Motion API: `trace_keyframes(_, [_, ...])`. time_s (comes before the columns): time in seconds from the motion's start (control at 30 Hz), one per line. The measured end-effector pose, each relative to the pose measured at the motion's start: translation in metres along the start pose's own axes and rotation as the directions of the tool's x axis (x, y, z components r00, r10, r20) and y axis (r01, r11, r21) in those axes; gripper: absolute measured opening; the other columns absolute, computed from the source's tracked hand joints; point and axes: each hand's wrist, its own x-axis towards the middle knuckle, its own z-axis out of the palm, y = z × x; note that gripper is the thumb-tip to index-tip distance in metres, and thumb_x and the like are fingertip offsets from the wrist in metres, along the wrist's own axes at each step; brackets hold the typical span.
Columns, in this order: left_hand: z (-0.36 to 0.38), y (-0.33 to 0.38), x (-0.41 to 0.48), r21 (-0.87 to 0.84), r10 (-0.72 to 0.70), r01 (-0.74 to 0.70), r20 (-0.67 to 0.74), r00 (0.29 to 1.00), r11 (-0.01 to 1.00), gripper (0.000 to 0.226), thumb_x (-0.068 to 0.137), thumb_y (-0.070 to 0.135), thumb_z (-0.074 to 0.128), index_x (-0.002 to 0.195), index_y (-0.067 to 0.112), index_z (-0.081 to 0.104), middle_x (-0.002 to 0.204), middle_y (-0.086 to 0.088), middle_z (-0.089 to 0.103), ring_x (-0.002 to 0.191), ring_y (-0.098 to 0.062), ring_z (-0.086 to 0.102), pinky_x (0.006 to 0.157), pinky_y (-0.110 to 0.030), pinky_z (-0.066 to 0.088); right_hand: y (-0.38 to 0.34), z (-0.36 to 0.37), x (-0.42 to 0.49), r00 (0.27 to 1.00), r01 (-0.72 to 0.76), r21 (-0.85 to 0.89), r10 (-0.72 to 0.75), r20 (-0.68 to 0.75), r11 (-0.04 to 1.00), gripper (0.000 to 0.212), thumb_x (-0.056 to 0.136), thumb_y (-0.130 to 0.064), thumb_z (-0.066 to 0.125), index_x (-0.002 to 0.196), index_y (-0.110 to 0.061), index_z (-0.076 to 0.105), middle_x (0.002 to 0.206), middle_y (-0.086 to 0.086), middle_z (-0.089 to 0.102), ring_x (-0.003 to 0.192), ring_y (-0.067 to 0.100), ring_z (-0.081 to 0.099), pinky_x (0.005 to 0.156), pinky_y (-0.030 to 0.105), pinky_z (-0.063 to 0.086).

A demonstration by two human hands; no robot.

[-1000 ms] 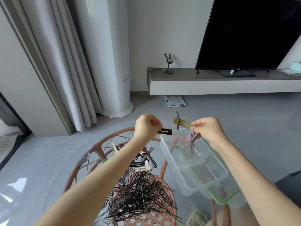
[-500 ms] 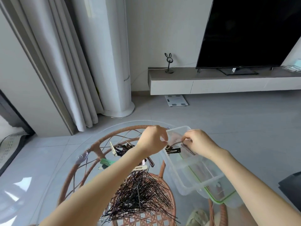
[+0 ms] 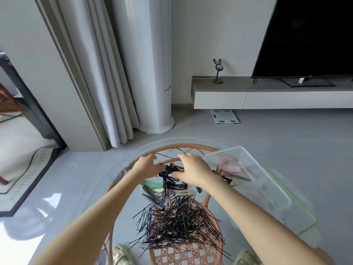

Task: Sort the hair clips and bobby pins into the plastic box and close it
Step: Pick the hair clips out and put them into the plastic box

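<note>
No readable writing we can spot. Left hand (image 3: 148,166) and right hand (image 3: 193,170) both down on hair clips (image 3: 172,183), grip unclear. Bobby pins (image 3: 179,224) mid-surface; plastic box (image 3: 254,180) open at right edge.

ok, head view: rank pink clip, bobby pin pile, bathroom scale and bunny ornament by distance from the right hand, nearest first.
1. Pink clip, in the plastic box just right of the right hand.
2. Bobby pin pile, on the table toward the person.
3. Bathroom scale, on the floor beyond the table.
4. Bunny ornament, on the TV shelf, farthest.
</note>
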Motion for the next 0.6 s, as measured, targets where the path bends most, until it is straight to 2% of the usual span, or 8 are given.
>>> trace_keyframes(0.07, [0.001, 0.003, 0.002, -0.115, -0.018, 0.027, 0.074, 0.997, 0.993, 0.070, 0.077, 0.038, 0.068, 0.139, 0.024, 0.037, 0.133, -0.011, 0.045, 0.075, -0.016, 0.061, 0.058, -0.022, 0.052, -0.004, 0.015, 0.020, 0.995, -0.055, -0.011, 0.056, 0.082, 0.998, 0.071, 0.078, -0.049, 0.063, 0.131, -0.009, 0.038, 0.134, 0.014, 0.046, 0.124, 0.033, 0.041, 0.098, 0.043, 0.038])
trace_keyframes(0.13, [-0.002, 0.005, 0.004, -0.155, -0.052, 0.081, 0.180, 0.982, 0.985, 0.073, 0.071, 0.029, 0.075, 0.136, 0.027, 0.041, 0.132, -0.011, 0.036, 0.061, -0.012, 0.051, 0.046, -0.019, 0.044, -0.005, 0.025, 0.032, 0.993, -0.076, -0.026, 0.078, 0.094, 0.997, 0.072, 0.073, -0.048, 0.069, 0.128, -0.009, 0.042, 0.132, 0.014, 0.047, 0.122, 0.034, 0.040, 0.097, 0.044, 0.039])
trace_keyframes(0.2, [-0.004, 0.005, 0.005, -0.048, -0.011, 0.022, 0.222, 0.975, 0.999, 0.071, 0.067, 0.025, 0.077, 0.131, 0.022, 0.047, 0.127, -0.012, 0.038, 0.066, -0.016, 0.053, 0.053, -0.025, 0.051, -0.006, 0.030, 0.040, 0.994, -0.078, -0.026, 0.079, 0.078, 0.997, 0.066, 0.071, -0.044, 0.072, 0.122, -0.008, 0.049, 0.127, 0.013, 0.051, 0.119, 0.033, 0.043, 0.095, 0.043, 0.043])
trace_keyframes(0.3, [0.001, 0.004, 0.008, 0.165, 0.113, -0.125, 0.081, 0.990, 0.978, 0.052, 0.067, 0.039, 0.075, 0.107, 0.008, 0.064, 0.093, -0.007, 0.059, 0.082, -0.022, 0.057, 0.067, -0.030, 0.050, -0.005, 0.033, 0.045, 0.995, -0.069, 0.086, 0.063, 0.076, 0.994, 0.040, 0.071, -0.031, 0.073, 0.101, -0.007, 0.062, 0.104, 0.010, 0.065, 0.097, 0.029, 0.060, 0.081, 0.037, 0.051])
trace_keyframes(0.37, [0.004, 0.000, 0.008, 0.154, 0.166, -0.163, -0.008, 0.986, 0.975, 0.045, 0.071, 0.043, 0.072, 0.095, 0.006, 0.068, 0.077, -0.002, 0.058, 0.078, -0.022, 0.057, 0.065, -0.029, 0.043, -0.004, 0.033, 0.047, 0.996, -0.066, 0.102, 0.060, 0.066, 0.993, 0.022, 0.074, -0.018, 0.071, 0.091, -0.006, 0.065, 0.094, 0.009, 0.067, 0.088, 0.029, 0.062, 0.073, 0.034, 0.051])
trace_keyframes(0.47, [0.002, -0.009, 0.006, 0.081, 0.206, -0.202, -0.045, 0.978, 0.976, 0.034, 0.077, 0.038, 0.069, 0.099, 0.012, 0.071, 0.078, -0.001, 0.061, 0.078, -0.023, 0.060, 0.067, -0.030, 0.044, -0.002, 0.029, 0.047, 0.998, -0.051, 0.118, 0.046, 0.047, 0.992, 0.019, 0.078, -0.012, 0.068, 0.096, -0.006, 0.067, 0.094, 0.012, 0.067, 0.082, 0.028, 0.063, 0.069, 0.034, 0.052])
trace_keyframes(0.5, [0.001, -0.012, 0.005, 0.048, 0.208, -0.205, -0.050, 0.977, 0.977, 0.030, 0.079, 0.035, 0.067, 0.101, 0.014, 0.071, 0.080, -0.003, 0.066, 0.080, -0.024, 0.063, 0.069, -0.031, 0.047, -0.001, 0.027, 0.046, 0.999, -0.041, 0.140, 0.036, 0.041, 0.989, 0.010, 0.078, -0.013, 0.067, 0.086, -0.006, 0.066, 0.085, 0.011, 0.065, 0.074, 0.026, 0.060, 0.062, 0.032, 0.048])
trace_keyframes(0.6, [-0.001, -0.021, 0.002, -0.082, 0.172, -0.180, -0.099, 0.980, 0.980, 0.020, 0.083, 0.025, 0.064, 0.096, 0.015, 0.075, 0.076, -0.007, 0.071, 0.071, -0.026, 0.065, 0.072, -0.035, 0.055, 0.004, 0.021, 0.045, 0.999, -0.039, 0.301, 0.045, -0.015, 0.953, 0.022, 0.079, -0.018, 0.067, 0.066, -0.005, 0.056, 0.062, 0.007, 0.049, 0.057, 0.021, 0.044, 0.047, 0.027, 0.027])
